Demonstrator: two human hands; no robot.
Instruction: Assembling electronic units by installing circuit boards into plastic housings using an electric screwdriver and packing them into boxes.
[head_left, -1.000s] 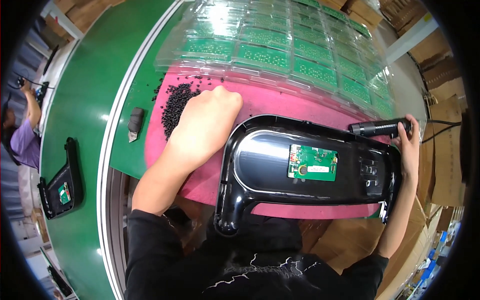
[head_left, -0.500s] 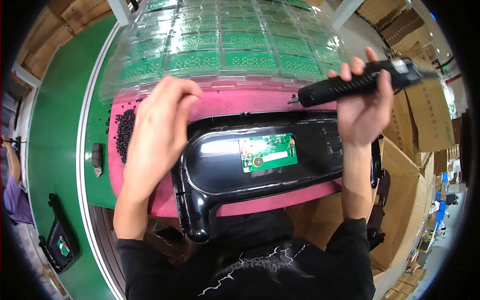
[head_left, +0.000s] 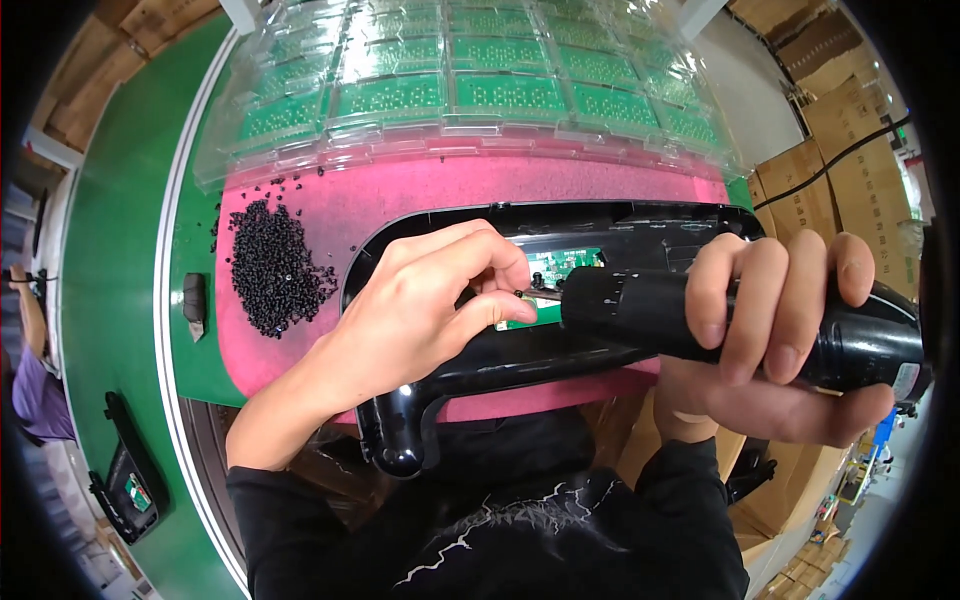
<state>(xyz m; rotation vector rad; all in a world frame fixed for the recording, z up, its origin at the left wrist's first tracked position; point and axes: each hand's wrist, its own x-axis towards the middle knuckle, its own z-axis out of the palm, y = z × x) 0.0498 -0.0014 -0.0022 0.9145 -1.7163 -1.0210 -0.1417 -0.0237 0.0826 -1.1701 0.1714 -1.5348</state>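
Note:
Wrapped in the fingers of my right hand (head_left: 780, 325) is a black electric screwdriver (head_left: 635, 310), tipped sideways so its bit points left. At the bit's end, my left hand (head_left: 425, 285) pinches a small black screw (head_left: 519, 294) between thumb and forefinger. Both hands hover over a green circuit board (head_left: 578, 257), which lies in a glossy black plastic housing (head_left: 500, 350). My fingers and the screwdriver cover much of the board. A heap of small black screws (head_left: 270, 270) sits left of the housing on the pink mat (head_left: 600, 175).
Stacked clear trays (head_left: 450, 130) of green boards fill the far side. A small dark object (head_left: 194, 300) rests left of the mat. Another black housing (head_left: 130, 475) lies on the green surface at left. Cardboard boxes (head_left: 850, 180) and a black cable (head_left: 840, 160) are at right.
My right hand has brought the screwdriver down and left, turning its bit over the board. My left hand has moved right from beside the screw heap to meet the bit.

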